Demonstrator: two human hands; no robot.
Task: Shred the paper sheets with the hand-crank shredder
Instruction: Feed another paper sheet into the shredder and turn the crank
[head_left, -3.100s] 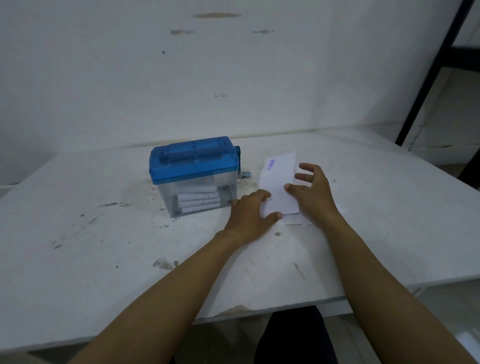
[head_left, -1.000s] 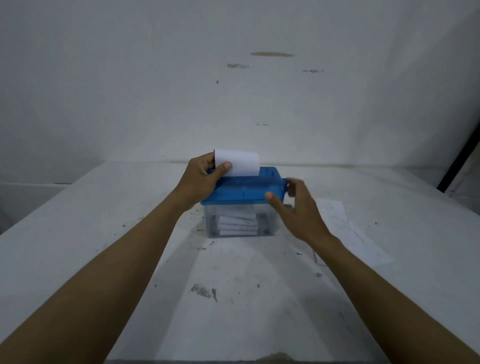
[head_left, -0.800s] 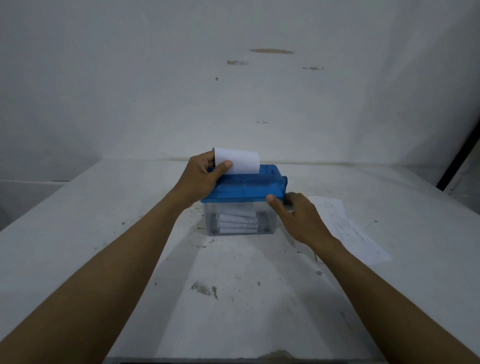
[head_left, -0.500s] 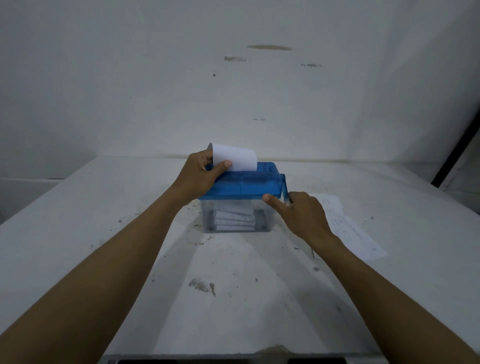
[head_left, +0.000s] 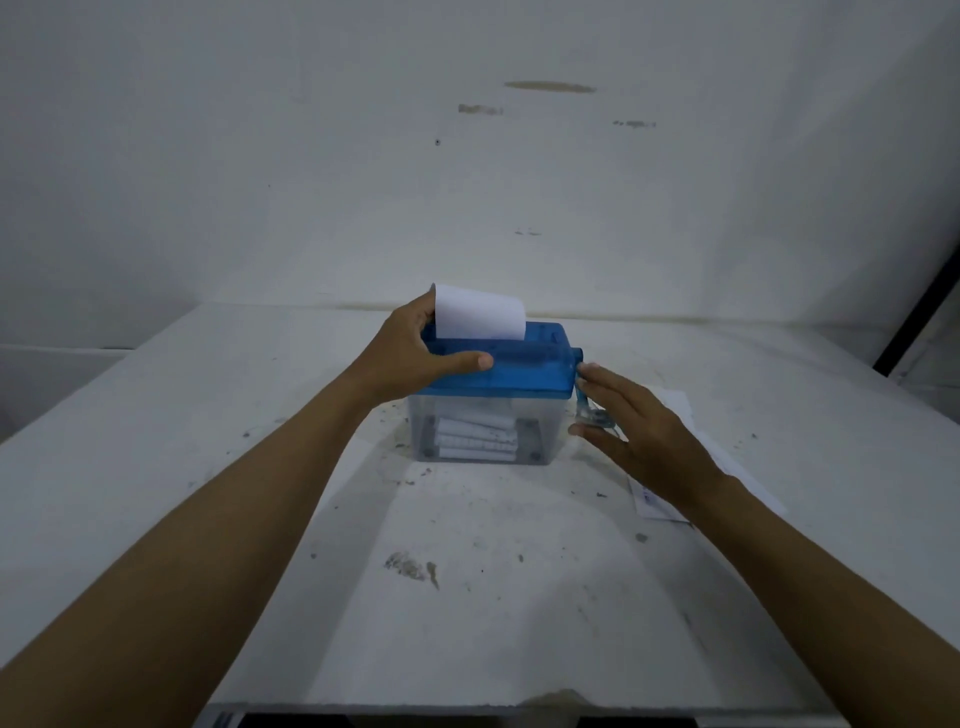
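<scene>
A small hand-crank shredder (head_left: 524, 371) with a blue lid and a clear bin stands at mid-table. White shreds (head_left: 478, 439) lie in the bin. A white paper sheet (head_left: 480, 314) stands upright in the lid's slot. My left hand (head_left: 410, 356) grips the lid's left end, thumb stretched along its front, fingers over the top beside the sheet's left edge. The crank (head_left: 584, 400) hangs down on the shredder's right side. My right hand (head_left: 639, 434) holds its knob between thumb and fingers.
More white paper sheets (head_left: 680, 410) lie flat on the table to the right of the shredder, partly under my right forearm. The white table (head_left: 260, 415) is stained and ends at a wall behind. A dark metal post (head_left: 914, 322) stands at far right.
My left thumb has left the sheet and now lies along the lid's front. My right hand has moved with the crank, which now hangs downward. The sheet stands about as tall as before.
</scene>
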